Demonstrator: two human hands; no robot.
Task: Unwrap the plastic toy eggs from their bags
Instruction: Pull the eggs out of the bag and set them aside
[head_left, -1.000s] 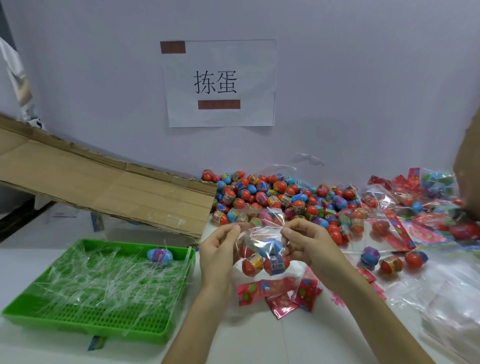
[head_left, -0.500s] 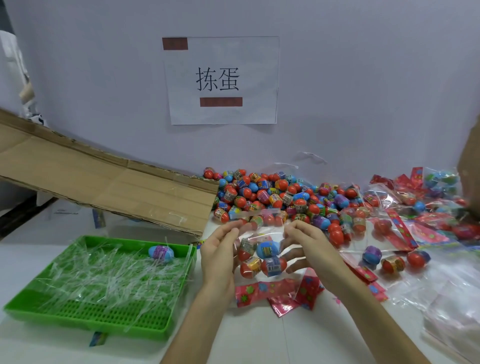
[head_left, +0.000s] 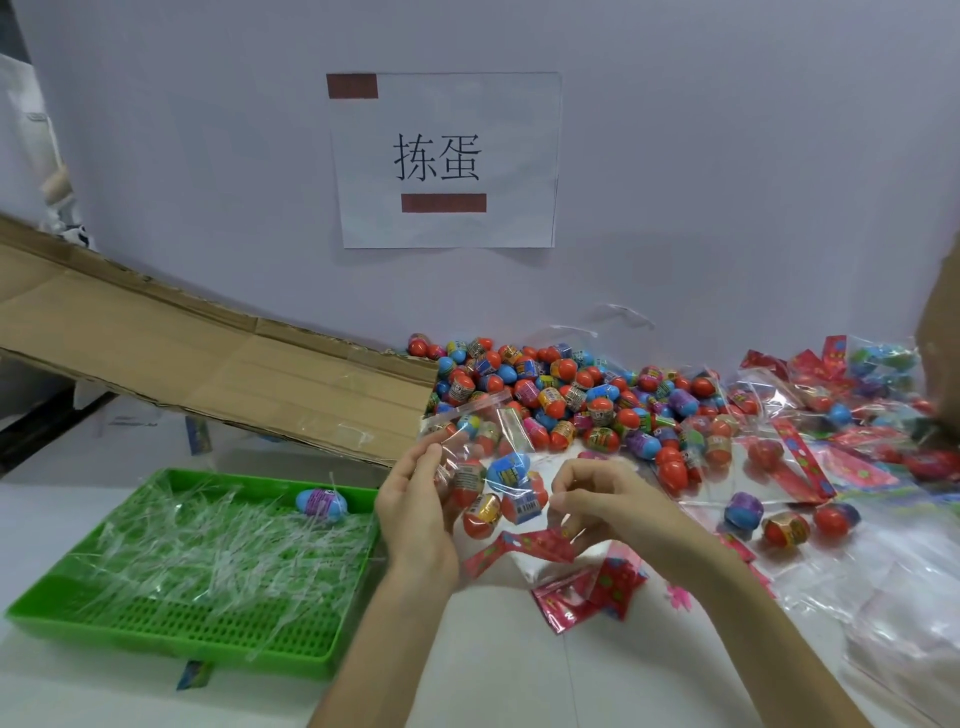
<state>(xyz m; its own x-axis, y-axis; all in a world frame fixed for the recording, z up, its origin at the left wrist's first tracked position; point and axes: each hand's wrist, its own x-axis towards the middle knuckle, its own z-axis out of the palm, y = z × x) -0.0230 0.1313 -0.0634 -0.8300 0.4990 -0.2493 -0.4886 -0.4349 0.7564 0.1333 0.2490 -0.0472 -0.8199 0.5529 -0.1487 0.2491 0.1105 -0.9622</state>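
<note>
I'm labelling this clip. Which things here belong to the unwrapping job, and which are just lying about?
In the job: left hand, right hand, clear bag of eggs, egg pile.
Lying about: cardboard sheet, wall sign.

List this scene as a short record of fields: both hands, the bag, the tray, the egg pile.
Left hand: grips the clear plastic bag by its left side
Right hand: fingers curled at the bag's right edge; grip unclear
Bag contents: several red and blue plastic toy eggs
Green plastic tray: holds clear plastic shreds and one blue egg
Loose egg pile: behind the bag, against the wall
</note>
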